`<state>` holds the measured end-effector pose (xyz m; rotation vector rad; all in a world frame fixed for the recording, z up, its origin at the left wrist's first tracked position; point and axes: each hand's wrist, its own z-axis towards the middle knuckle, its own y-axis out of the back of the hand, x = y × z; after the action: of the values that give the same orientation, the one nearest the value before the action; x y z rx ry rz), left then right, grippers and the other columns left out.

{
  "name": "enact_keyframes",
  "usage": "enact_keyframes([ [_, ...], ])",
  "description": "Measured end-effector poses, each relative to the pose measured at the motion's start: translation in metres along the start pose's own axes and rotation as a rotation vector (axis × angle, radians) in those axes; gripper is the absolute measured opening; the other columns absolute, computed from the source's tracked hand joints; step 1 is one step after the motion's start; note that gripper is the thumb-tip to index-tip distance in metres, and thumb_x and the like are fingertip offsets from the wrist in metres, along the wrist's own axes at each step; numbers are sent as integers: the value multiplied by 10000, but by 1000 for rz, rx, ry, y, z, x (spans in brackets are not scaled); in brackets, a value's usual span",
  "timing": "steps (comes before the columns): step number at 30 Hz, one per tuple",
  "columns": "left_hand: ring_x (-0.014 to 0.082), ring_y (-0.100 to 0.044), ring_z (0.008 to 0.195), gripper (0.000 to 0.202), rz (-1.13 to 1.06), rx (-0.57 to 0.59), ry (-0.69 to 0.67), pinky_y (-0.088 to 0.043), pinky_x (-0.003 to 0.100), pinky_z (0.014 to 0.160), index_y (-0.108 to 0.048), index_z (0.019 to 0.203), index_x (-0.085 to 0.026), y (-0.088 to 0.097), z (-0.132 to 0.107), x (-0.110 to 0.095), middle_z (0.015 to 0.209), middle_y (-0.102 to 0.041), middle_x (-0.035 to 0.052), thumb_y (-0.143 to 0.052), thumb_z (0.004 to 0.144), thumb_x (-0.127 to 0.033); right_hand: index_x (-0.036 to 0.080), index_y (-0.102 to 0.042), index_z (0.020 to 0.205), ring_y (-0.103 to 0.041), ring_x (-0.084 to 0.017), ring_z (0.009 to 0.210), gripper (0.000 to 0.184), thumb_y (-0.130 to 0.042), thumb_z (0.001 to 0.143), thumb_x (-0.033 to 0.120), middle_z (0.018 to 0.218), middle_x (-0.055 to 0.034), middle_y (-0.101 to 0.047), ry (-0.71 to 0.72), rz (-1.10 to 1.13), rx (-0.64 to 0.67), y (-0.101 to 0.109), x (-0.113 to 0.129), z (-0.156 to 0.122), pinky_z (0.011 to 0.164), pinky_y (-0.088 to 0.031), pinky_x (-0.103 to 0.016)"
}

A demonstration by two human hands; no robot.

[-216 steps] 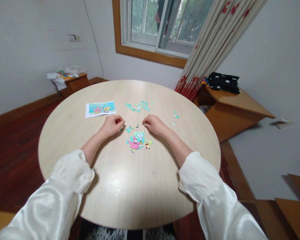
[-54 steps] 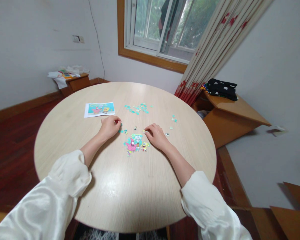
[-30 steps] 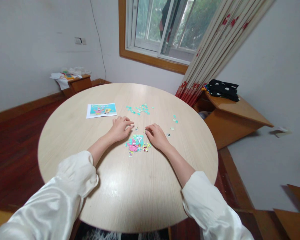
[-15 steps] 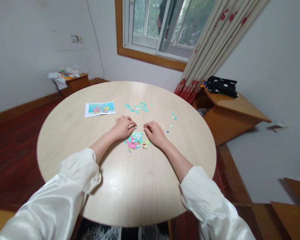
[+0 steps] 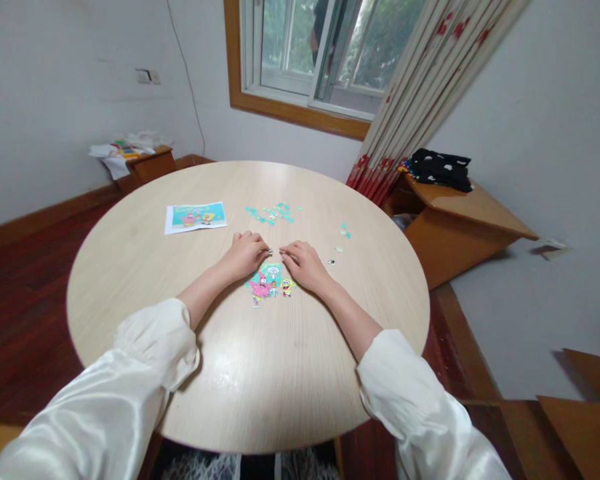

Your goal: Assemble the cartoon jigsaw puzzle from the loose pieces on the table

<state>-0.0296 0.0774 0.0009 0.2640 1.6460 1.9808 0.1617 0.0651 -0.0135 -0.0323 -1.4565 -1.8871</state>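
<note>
A partly joined jigsaw puzzle (image 5: 264, 283) with pink and yellow cartoon figures on turquoise lies on the round table (image 5: 260, 373). Just beyond its upper edge, my left hand (image 5: 246, 256) pinches a small puzzle piece (image 5: 271, 253) between thumb and fingertips. Facing it from the right, my right hand (image 5: 304, 263) is closed in a pinch at the puzzle's upper right, a tiny puzzle piece at its fingertips, mostly hidden. A narrow gap separates the two sets of fingertips.
Loose turquoise pieces (image 5: 275, 213) are scattered beyond my hands. More pieces (image 5: 345, 231) and a dark-and-white piece (image 5: 331, 262) lie to the right. A printed reference picture (image 5: 197, 217) rests at the left. A wooden cabinet (image 5: 460, 227) with folded black cloth (image 5: 441, 170) stands past the table's right edge.
My right hand's fingertips have come slightly left, closer to the left hand's. The left hand keeps its pinch with little movement. The whole view has shifted a little.
</note>
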Motion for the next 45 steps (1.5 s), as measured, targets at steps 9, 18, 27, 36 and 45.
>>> enact_keyframes([
  [9, 273, -550, 890, 287, 26, -74, -23, -296, 400, 751, -695, 884, -132, -6, 4, -3, 882, -680, 136, -426, 927, -220, 217, -630, 1175, -527, -216, 1146, 310, -459, 918, 227, 1203, -90, -640, 25, 42, 107, 3, 10, 0, 973, -313, -400],
  [18, 220, -560, 743, 210, 13, -274, -74, -298, 352, 703, -651, 867, -137, 5, -1, -9, 768, -694, 89, -445, 905, -150, 214, -678, 1097, -570, -199, 1109, 288, -508, 875, 286, 1147, -79, -678, -61, 477, -25, 2, 15, 3, 984, -386, -384],
  [27, 183, -511, 695, 239, 73, -484, -410, -301, 328, 680, -623, 875, -159, 19, -22, -32, 716, -668, 49, -400, 959, -177, 152, -681, 762, -562, -117, 702, 368, -754, 612, 481, 724, -24, -653, -429, 1093, 28, 24, 21, -4, 657, -415, -255],
  [36, 165, -557, 737, 191, -254, -329, -446, -369, 309, 717, -635, 901, -174, 23, -34, -41, 775, -678, 41, -461, 931, -248, 139, -673, 797, -514, -72, 562, 336, -824, 534, 285, 630, 19, -627, -456, 1131, 349, 50, 17, -12, 563, -372, -227],
  [45, 198, -572, 840, 183, -254, -51, -286, -359, 341, 771, -628, 840, -175, 20, -30, -27, 835, -655, 52, -495, 884, -293, 114, -678, 724, -591, -102, 593, 182, -770, 586, 189, 650, -41, -680, -420, 867, 605, 55, 22, -19, 568, -425, -228],
])
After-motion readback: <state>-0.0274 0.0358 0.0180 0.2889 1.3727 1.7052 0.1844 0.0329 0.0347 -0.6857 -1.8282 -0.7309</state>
